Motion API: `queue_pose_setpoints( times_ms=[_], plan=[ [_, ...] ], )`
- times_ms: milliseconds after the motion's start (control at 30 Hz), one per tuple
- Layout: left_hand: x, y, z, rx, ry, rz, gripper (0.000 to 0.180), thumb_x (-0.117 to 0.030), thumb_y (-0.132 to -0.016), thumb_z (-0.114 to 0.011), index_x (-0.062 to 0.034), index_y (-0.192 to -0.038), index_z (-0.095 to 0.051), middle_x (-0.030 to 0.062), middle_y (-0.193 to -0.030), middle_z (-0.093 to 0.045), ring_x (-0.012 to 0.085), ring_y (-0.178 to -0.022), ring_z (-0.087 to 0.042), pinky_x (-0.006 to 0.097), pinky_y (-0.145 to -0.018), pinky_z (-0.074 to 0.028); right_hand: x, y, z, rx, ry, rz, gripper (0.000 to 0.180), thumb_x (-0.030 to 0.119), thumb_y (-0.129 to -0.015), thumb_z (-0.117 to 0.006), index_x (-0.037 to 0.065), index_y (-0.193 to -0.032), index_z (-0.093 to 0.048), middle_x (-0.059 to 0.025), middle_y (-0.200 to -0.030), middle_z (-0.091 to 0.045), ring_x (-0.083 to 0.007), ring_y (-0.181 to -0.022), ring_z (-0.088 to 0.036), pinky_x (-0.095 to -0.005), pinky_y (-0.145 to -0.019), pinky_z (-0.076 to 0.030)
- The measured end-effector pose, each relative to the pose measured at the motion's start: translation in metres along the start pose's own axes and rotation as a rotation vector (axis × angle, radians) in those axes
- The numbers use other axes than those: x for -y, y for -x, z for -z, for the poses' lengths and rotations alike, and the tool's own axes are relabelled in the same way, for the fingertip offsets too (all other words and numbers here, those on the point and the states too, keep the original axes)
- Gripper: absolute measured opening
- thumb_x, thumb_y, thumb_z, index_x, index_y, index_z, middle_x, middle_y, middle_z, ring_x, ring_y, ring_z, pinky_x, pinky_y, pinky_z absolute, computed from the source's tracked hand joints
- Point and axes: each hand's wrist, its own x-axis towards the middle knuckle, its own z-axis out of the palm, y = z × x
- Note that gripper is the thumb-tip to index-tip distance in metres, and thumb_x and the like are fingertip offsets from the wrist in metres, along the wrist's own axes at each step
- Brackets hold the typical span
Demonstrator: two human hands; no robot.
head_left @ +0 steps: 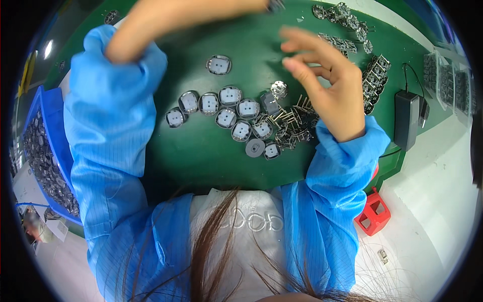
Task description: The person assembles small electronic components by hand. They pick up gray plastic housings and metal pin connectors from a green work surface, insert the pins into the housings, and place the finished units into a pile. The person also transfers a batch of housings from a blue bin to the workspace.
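My left hand (229, 5) reaches across the far side of the green table, partly cut off by the upper edge and blurred. A small dark part (275, 5) shows beside its fingertips; whether they grip it is unclear. My right hand (338, 85) hovers over the table with thumb and fingers apart, holding nothing. Below it lies a heap of metal-pinned parts (294, 123), next to a grey block (270, 103) and a silvery round piece (278, 89). Several round dark housings with pale square inserts (230, 95) lie left of the heap; a single housing (219, 65) sits farther off.
At the left stands a blue bin (55, 131) full of dark parts. Rows of parts (376, 83) line the right side, near a black box (405, 121) with a cable. Clear trays (445, 80) are at the far right. A red plastic object (373, 214) is lower right.
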Motion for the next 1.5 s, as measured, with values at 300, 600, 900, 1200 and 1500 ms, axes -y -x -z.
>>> queue_pose_setpoints(
  times_ms=[300,600,900,1200,1500],
  plan=[
    [0.054,-0.005,0.051,-0.567,-0.998,-0.33,0.021,-0.01,-0.082,-0.066,0.0029,-0.098,-0.068,0.0188,-0.093,-0.067,0.0358,-0.088,-0.063,0.041,-0.082,-0.051,-0.006,0.002,0.004,0.293,0.189,0.262,0.017,-0.005,-0.076,-0.072,0.004,-0.09,-0.073,-0.0096,-0.09,-0.068,-0.0266,-0.078,-0.067,-0.034,-0.068,-0.054],
    [0.05,-0.008,0.05,-0.139,-0.76,-0.277,0.019,-0.009,-0.084,-0.066,0.0041,-0.099,-0.066,0.0171,-0.096,-0.066,0.0296,-0.092,-0.063,0.036,-0.083,-0.051,0.001,-0.001,0.005,0.013,0.259,0.301,0.014,-0.002,-0.077,-0.073,0.004,-0.09,-0.073,-0.0073,-0.087,-0.069,-0.019,-0.069,-0.065,-0.0285,-0.062,-0.053],
    [0.043,-0.001,0.064,-0.272,-0.601,-0.175,0.023,-0.006,-0.079,-0.076,0.0013,-0.099,-0.068,0.0083,-0.097,-0.063,0.0188,-0.088,-0.064,0.03,-0.074,-0.053,0.005,-0.003,0.005,-0.135,0.234,0.344,0.014,-0.003,-0.077,-0.074,0.004,-0.089,-0.073,-0.0059,-0.085,-0.069,-0.016,-0.068,-0.063,-0.0276,-0.063,-0.053],
    [0.048,-0.005,0.084,-0.225,-0.763,-0.206,0.017,0.006,-0.071,-0.072,0.0046,-0.088,-0.069,0.0149,-0.094,-0.069,0.0209,-0.074,-0.066,0.031,-0.065,-0.054,0.003,-0.003,0.007,-0.186,0.244,0.356,0.015,-0.003,-0.076,-0.074,0.004,-0.089,-0.074,-0.006,-0.086,-0.069,-0.0148,-0.068,-0.063,-0.0271,-0.063,-0.053],
    [0.061,0.019,0.072,-0.319,-1.298,-0.228,0.022,-0.013,-0.088,-0.063,0.0013,-0.104,-0.069,0.0158,-0.11,-0.066,0.0338,-0.099,-0.063,0.037,-0.088,-0.051,-0.003,-0.006,0.008,-0.241,0.22,0.352,0.016,-0.003,-0.076,-0.075,0.004,-0.09,-0.074,-0.007,-0.087,-0.07,-0.0148,-0.069,-0.065,-0.0267,-0.064,-0.053]
  ],
)
